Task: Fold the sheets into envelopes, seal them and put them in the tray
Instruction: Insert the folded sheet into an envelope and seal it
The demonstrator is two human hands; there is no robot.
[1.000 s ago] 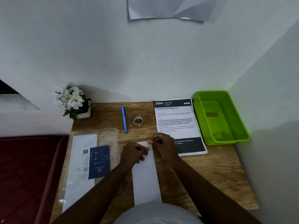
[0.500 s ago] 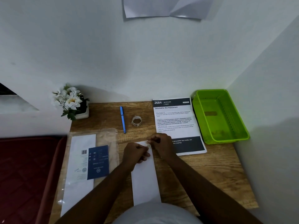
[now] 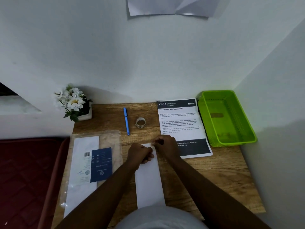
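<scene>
Folded sheet [image 3: 149, 182] lies on bench [image 3: 214, 171], lower centre of frame; long axis runs top to bottom. Left hand [image 3: 142, 153] and right hand [image 3: 165, 143] both curled at its top end, apparently pinching the edge; contact partly hidden. Paper likely light, limp, creases easily: hold at edges. Tray [image 3: 247, 129] sits right of centre.

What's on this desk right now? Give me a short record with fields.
surface: wooden desk
work piece: long folded white sheet, lengthwise toward the person
left hand: curled on the sheet's far end
right hand: pinching at the same end
tray: green, far right, no envelopes inside
tape roll: beside the blue pen
other: printed page, flower pot, plastic packet
</scene>
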